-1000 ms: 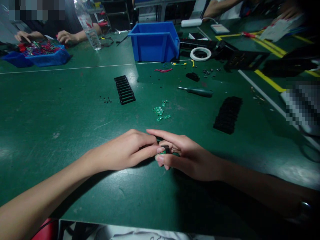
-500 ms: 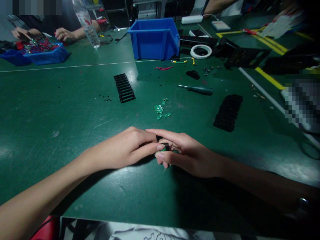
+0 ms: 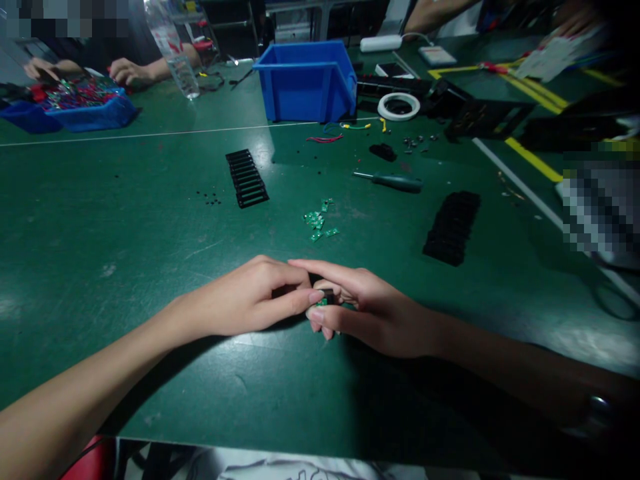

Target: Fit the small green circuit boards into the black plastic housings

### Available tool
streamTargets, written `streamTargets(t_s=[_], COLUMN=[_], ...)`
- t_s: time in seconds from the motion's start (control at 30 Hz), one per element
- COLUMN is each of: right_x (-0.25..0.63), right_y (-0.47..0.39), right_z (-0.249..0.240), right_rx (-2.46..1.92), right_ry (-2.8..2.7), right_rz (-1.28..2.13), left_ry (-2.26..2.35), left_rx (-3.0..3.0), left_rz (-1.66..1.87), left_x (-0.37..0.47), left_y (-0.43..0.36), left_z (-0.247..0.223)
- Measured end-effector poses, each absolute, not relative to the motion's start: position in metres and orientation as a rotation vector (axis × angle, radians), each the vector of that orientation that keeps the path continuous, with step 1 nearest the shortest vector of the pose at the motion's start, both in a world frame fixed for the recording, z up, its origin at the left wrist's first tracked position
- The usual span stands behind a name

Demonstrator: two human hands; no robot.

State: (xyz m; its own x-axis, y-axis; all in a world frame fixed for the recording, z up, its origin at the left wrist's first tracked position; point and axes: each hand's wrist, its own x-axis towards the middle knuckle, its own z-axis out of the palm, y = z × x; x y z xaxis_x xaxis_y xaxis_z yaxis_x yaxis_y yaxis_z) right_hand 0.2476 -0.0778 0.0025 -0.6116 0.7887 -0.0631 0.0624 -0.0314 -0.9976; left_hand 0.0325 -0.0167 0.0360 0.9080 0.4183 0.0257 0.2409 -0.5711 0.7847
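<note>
While the left hand pinches a small black-and-green piece under its thumb, the right hand grips it too, index finger extended, over the counter, just nearer than some loose green boards.

The tabletop looks glossy, the bin plastic.

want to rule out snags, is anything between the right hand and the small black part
Nothing visible is in between: the right hand and left hand both hold the small black part, with green circuit board showing beside the thumbs. Fingers hide the rest.
</note>
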Motion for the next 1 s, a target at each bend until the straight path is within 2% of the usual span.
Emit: streamTargets(t_s=[0.47,0.67,0.83,1.0], right_x=[0.247,0.245,0.245,0.245], right_y=[-0.077,-0.077,-0.077,-0.074], right_z=[0.001,0.003,0.007,0.010], right_rx=[-0.891,-0.852,-0.854,-0.850], right_ry=[-1.608,-1.472,-1.458,-1.444], right_rz=[1.743,1.821,1.832,1.864], left_ry=[0.429,0.502,0.354,0.215], left_rx=[2.251,2.426,2.529,2.696], left_rz=[0.345,0.578,0.824,0.819], left_x=[0.029,0.025,0.020,0.023], left_y=[-0.014,-0.015,-0.015,-0.013], left_z=[0.034,0.030,0.021,0.013])
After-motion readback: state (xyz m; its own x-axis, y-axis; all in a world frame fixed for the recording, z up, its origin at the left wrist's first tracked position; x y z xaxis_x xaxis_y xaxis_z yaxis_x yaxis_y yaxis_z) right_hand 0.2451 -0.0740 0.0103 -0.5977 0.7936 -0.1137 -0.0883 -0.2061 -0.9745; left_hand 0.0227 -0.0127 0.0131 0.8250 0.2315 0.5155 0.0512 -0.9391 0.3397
